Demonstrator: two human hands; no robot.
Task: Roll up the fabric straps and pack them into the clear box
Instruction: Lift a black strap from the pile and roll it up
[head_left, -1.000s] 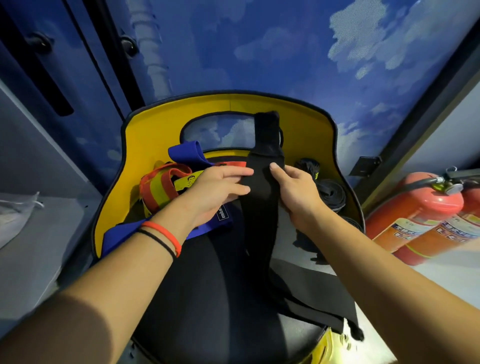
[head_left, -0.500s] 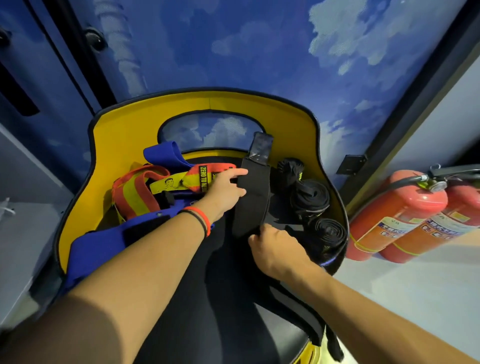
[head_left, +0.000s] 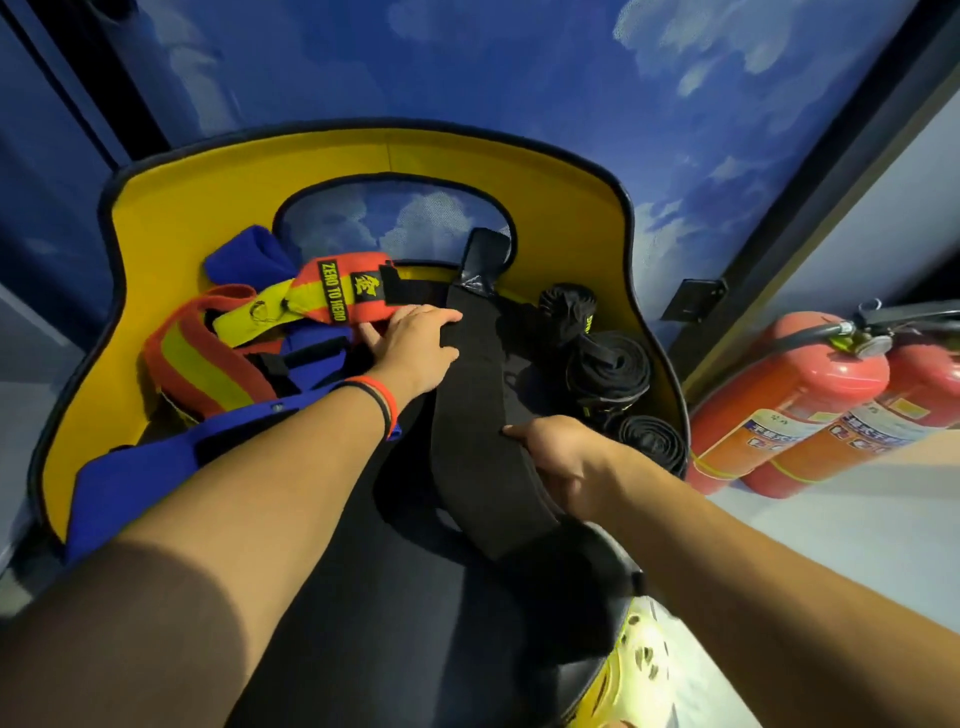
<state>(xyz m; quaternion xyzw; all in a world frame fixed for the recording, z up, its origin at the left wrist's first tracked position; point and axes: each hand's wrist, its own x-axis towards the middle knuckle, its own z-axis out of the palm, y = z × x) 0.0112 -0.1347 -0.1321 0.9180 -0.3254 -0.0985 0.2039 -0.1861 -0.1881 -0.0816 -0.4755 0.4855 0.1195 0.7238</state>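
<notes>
Black strap (head_left: 467, 395): lies unrolled along the black seat (head_left: 389, 597) of a chair, running from the seat's front edge up to the backrest, where its shiny end tab leans against the cut-out; no writing shows on it.
Left hand (head_left: 415, 345): grip spread, fingers straight and flat on the upper part of the black strap; red and black wristbands (head_left: 382, 400) on the wrist.
Right hand (head_left: 566, 462): grip pinching the strap's right edge lower down, thumb on top, the other fingers tucked under and out of sight.
Red and yellow strap (head_left: 343, 291): just left of the left hand, touching its fingers; it reads "ZERO TO HERO" in yellow on black, beside a black patch with a yellow character.
Blue strap (head_left: 130, 478): heaped under and around the red and yellow one, trailing to the seat's left edge beneath the left forearm.
Rolled black straps (head_left: 608, 369): three coils in a row along the seat's right side, just beside the flat strap; one bears yellow-green lettering too small to read.
Backrest (head_left: 208, 208): yellow with a black rim, curving behind everything.
Fire extinguishers (head_left: 789, 395): two red ones on the floor to the right of the chair; label print blurred.
Wall (head_left: 519, 62): blue sky with white clouds.
</notes>
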